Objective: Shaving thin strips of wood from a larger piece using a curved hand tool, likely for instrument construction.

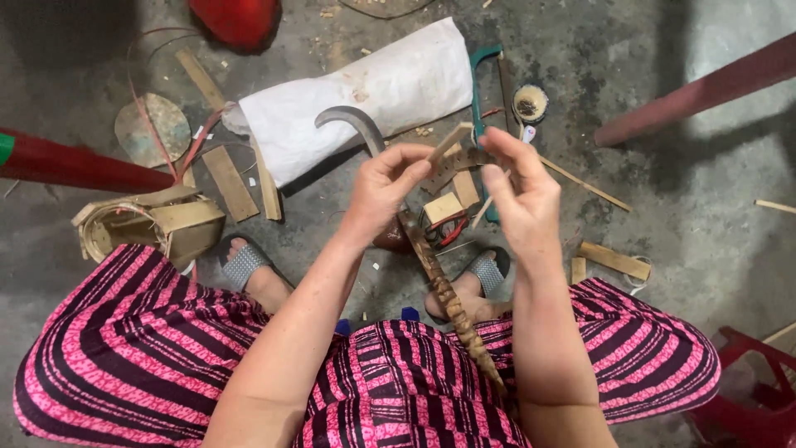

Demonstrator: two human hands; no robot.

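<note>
A person in a pink-and-black striped garment [398,373] sits above a grey concrete floor [705,216], both bare forearms raised in front of the camera. A white woven sack [365,99] lies on the floor beyond the hands, the largest loose thing in view. A dark red pole [75,166] crosses the left edge and another red bar [696,91] slants across the upper right. A bundle of folded bamboo strips [157,224] sits left of the knees.

From the lap a long plaited bamboo band [448,299] rises up to the hands, mottled brown and tan, resting on the striped cloth at its lower end. The left hand [383,187] is closed around the upper part of the band, thumb and fingers pinching it. The right hand [522,187] pinches thin pale bamboo strips [452,141] at the band's working end, fingers drawn narrow around them. The two hands sit just beside each other, the strips bridging the gap between them.

A curved grey blade [352,123] lies across the sack's near edge, just behind the left hand. A green-framed hacksaw [481,91] lies beside the sack on the right, near a small round brush [531,102]. Grey sandals [245,264] show on both feet below the hands. Short flat wood offcuts [613,260] are scattered about the floor.
</note>
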